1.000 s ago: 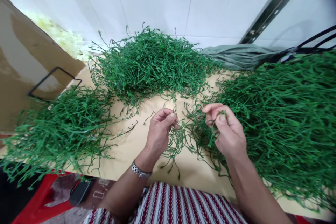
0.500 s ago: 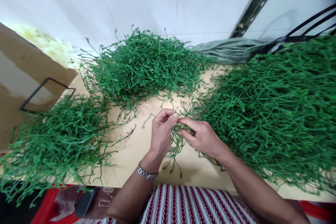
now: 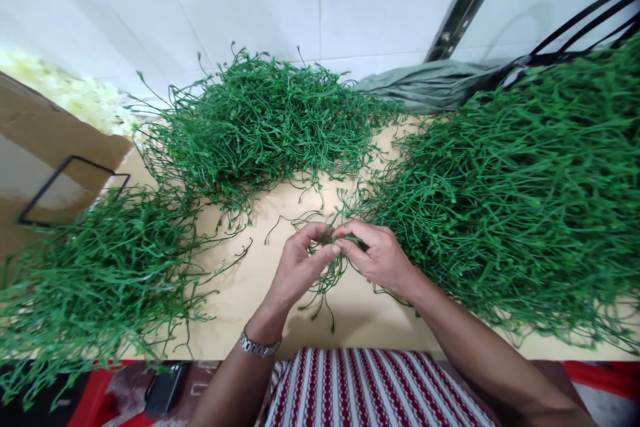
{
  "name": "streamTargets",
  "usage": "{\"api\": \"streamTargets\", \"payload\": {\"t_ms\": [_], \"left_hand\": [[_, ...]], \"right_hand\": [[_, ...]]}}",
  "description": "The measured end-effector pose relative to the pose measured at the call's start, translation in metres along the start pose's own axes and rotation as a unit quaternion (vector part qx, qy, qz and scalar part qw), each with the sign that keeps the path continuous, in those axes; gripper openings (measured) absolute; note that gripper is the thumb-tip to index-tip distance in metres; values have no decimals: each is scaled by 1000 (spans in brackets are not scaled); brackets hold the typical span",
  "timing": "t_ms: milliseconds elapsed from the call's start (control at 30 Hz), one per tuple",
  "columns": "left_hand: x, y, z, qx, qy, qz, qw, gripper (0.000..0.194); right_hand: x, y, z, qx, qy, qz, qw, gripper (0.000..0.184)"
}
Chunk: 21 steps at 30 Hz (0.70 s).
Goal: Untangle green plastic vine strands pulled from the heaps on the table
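Observation:
My left hand and my right hand meet over the table in front of me, fingertips almost touching. Both pinch thin green artificial plant stems, whose curly ends hang out below and spread above the fingers. Just where each finger grips is partly hidden. Close to my right hand lies a large heap of green stems. Another pile of stems sits beyond my hands, and a looser pile is on the left.
A pale wooden table carries the piles. At left stand a cardboard box and a black wire frame, with pale yellow flowers behind. Grey-green cloth lies by the wall. A dark box is below the table edge.
My left thumb has dropped lower and the left fingers have opened out a little around the stems. The right thumb has come up beside it. The view has shifted slightly.

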State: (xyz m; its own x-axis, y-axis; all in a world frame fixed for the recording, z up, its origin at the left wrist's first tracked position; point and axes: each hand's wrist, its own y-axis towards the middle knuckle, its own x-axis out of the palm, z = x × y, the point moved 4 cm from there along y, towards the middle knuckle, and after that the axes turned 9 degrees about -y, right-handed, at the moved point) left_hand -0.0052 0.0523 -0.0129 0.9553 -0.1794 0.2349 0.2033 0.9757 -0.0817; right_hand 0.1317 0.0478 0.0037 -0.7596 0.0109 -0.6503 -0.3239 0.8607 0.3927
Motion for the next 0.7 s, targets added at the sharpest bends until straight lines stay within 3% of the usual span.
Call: {"api": "streamTargets", "payload": {"t_ms": [133,233,333,433,533,700], "left_hand": [[4,-2,0,-29,-4,-21,999,14],[6,-5,5,-8,93,-19,995,11],[7,-8,11,28,186,-18,982,28],[8,-9,11,18,191,-69,979,35],[8,-9,9,-32,131,-151,979,36],[8,-9,9,-91,68,-213,970,39]], "right_hand": [[0,-2,-5,-82,-92,18,992,12],[-1,-4,-11,-148,-212,23,966,17],[-2,-5,-16,-184,-261,15,948,19],[-3,-5,-17,-179,-222,-29,958,19],[-3,-3,-15,-150,-133,-130,971,18],[-3,-2,-14,-103,-11,-261,960,15]]}}
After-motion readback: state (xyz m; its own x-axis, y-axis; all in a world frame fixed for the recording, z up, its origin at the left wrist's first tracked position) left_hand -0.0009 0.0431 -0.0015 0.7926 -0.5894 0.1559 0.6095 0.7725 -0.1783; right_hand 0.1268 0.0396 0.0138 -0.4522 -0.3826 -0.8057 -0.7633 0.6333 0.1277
